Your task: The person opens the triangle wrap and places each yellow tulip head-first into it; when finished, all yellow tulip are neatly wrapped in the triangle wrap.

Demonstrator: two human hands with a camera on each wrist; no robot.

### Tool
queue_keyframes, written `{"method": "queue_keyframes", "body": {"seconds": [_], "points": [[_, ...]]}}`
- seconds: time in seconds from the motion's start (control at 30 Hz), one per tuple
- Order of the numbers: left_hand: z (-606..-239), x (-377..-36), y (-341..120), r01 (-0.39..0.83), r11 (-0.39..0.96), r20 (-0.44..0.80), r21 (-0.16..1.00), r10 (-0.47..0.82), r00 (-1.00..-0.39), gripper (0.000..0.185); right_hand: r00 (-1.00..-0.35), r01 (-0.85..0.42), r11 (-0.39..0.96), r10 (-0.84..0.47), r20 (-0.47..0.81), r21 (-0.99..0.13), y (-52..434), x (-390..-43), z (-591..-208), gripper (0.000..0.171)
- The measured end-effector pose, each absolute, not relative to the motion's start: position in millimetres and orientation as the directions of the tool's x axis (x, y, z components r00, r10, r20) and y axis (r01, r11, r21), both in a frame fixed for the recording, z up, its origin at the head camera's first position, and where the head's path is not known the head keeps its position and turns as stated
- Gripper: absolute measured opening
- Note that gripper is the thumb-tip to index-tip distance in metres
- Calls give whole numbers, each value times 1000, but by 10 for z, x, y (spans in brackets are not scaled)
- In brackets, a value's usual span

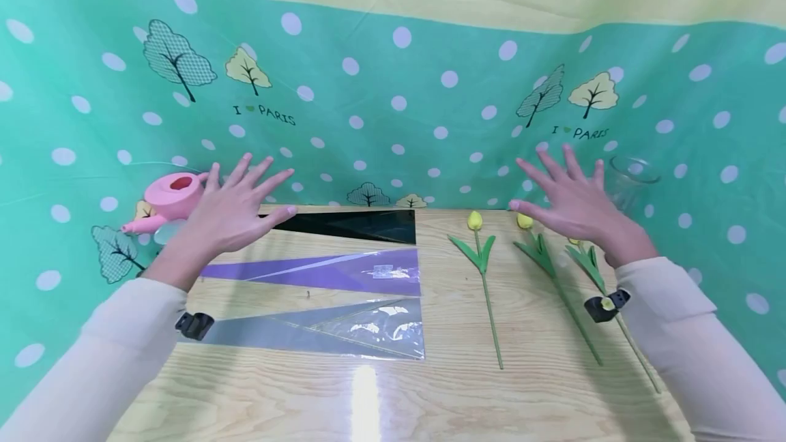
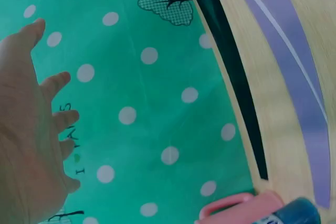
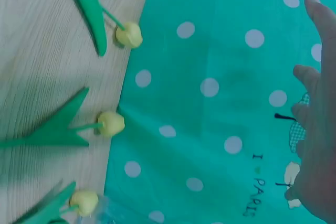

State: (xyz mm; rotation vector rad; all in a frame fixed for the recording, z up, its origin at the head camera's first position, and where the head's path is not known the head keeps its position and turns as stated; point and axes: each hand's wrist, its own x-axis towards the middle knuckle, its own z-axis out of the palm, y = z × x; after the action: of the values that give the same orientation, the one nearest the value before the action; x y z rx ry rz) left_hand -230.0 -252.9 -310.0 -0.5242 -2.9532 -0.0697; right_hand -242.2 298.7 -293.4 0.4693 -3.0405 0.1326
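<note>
Both hands hover above a wooden table, fingers spread, holding nothing. My left hand floats over the table's left rear, above a black wrapping sheet and a purple sheet. A clear sheet lies nearer me. My right hand hangs over three yellow artificial tulips with green stems, lying side by side: left, middle, right partly under the wrist.
A pink watering can stands at the back left beyond the table. A clear glass vase stands at the back right. A green dotted cloth forms the backdrop and flanks the table.
</note>
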Motion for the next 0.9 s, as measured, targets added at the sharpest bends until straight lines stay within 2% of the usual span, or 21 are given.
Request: {"method": "queue_keyframes", "body": {"seconds": [0.2,0.37,0.73,0.9], "points": [[-3245,-2504,-2399,361,924,143,122,344,-928,75,-935,-352,928,-343,92,-122,2764,-2580,-3068,82],[-3490,-2755,-2256,385,890,192,244,345,-919,69,-919,-392,904,-376,119,-172,2520,-2792,-3389,80],[-4135,-3056,-1878,372,792,145,484,347,-927,60,-930,-348,779,-358,86,-521,1903,-3091,-4211,64],[-4342,-3109,-1733,337,766,118,547,328,-937,55,-938,-317,726,-334,90,-610,1640,-3223,-4545,58]]}}
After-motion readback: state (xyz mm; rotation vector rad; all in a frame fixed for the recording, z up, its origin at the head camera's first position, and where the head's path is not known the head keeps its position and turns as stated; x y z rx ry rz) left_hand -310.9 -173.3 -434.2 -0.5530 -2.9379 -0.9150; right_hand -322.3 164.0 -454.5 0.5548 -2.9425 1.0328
